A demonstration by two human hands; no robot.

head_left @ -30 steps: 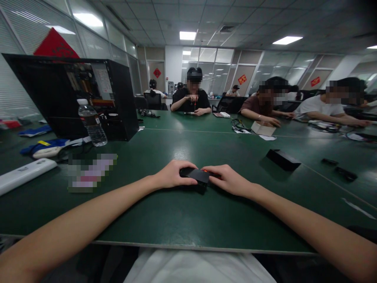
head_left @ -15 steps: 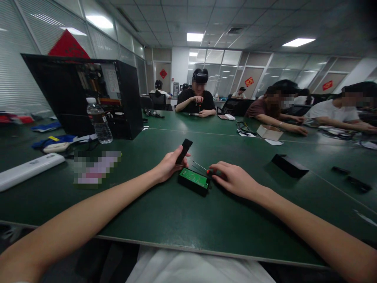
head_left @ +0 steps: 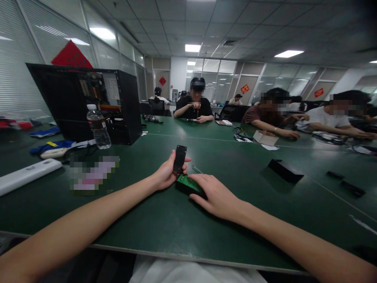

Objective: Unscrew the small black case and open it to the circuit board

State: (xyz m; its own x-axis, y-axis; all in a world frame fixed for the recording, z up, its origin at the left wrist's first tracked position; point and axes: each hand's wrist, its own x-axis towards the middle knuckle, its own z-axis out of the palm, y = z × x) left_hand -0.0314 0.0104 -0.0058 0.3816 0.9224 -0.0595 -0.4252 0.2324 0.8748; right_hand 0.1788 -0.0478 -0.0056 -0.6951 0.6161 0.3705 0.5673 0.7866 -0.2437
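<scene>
My left hand [head_left: 166, 171] is closed around a flat black panel [head_left: 180, 158], held upright with its broad face showing. Just below it a black case [head_left: 184, 188] lies on the table with a green circuit board [head_left: 185, 180] inside. My right hand [head_left: 216, 194] reaches over the right end of this case, the thumb along the near side and the fingers across the board and far side, gripping it. Behind those fingers the thin metal shaft of a screwdriver [head_left: 197, 169] shows; its handle is hidden by the hand.
On the green table [head_left: 153, 224], a black box-shaped shell [head_left: 285, 171] and small black pieces [head_left: 352, 189] lie right. A computer case [head_left: 126, 102], water bottle [head_left: 100, 127] and white power strip [head_left: 29, 175] stand or lie left. People [head_left: 196, 104] work across the table.
My right hand has left the screwdriver, which lies on the table, and moved left over the case. The panel in my left hand has turned upright, its face toward me.
</scene>
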